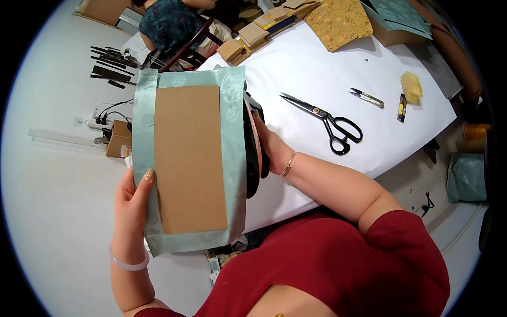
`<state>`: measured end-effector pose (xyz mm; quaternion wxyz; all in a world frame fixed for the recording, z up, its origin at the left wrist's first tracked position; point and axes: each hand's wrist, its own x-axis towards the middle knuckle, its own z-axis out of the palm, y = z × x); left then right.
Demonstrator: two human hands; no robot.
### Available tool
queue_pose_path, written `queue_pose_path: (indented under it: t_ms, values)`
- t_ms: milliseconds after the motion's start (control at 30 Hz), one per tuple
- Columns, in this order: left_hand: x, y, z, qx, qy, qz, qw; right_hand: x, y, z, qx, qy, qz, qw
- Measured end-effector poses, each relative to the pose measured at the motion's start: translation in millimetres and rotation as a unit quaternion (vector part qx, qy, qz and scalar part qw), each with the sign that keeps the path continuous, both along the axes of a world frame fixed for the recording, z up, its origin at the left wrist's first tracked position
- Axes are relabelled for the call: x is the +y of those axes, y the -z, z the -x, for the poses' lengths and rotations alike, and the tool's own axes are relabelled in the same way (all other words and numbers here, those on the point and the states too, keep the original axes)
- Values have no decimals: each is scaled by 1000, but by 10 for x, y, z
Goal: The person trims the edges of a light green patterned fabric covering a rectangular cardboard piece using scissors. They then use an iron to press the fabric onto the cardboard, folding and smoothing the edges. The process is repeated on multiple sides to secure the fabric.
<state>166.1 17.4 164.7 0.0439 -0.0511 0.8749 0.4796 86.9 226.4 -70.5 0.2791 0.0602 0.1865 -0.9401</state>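
A pale green patterned fabric panel with a brown cardboard rectangle on its face is held up at the left, tilted upright. My left hand pinches its left edge, thumb on the front over the fabric and fingers behind. Behind the panel's right edge is a black and pink appliance that looks like a clothes iron, mostly hidden by the fabric. My right hand is wrapped round it, with most of the fingers out of sight.
On the white-covered table lie large black scissors, small thread snips, a small dark stick and a yellowish lump. Cardboard pieces, a gold patterned sheet and green fabric-covered boards stand farther back. A person sits beyond.
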Motion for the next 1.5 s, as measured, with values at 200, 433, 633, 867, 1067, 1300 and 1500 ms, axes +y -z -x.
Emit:
queue_pose_path:
  t_ms: [200,433,633,867,1067,1300,1500]
  values:
    - [96,-29,-143,40,13,57,997,-125,216,74,-9,25,-23,999]
    - [167,-33,-256,76,24,135,988,-170,307,81,5,47,-31,998]
    - [221,-47,-261,87,40,158,983,-151,282,72,2,50,-39,998]
    - [182,-38,-198,82,14,165,983,-149,286,80,12,53,-56,997]
    - [49,-98,25,47,-11,73,996,-107,231,91,35,6,-18,999]
    - [4,-91,388,39,19,38,998,-38,25,9,31,-22,-1,999]
    - [-70,-82,697,35,17,63,997,-81,62,21,0,-42,10,999]
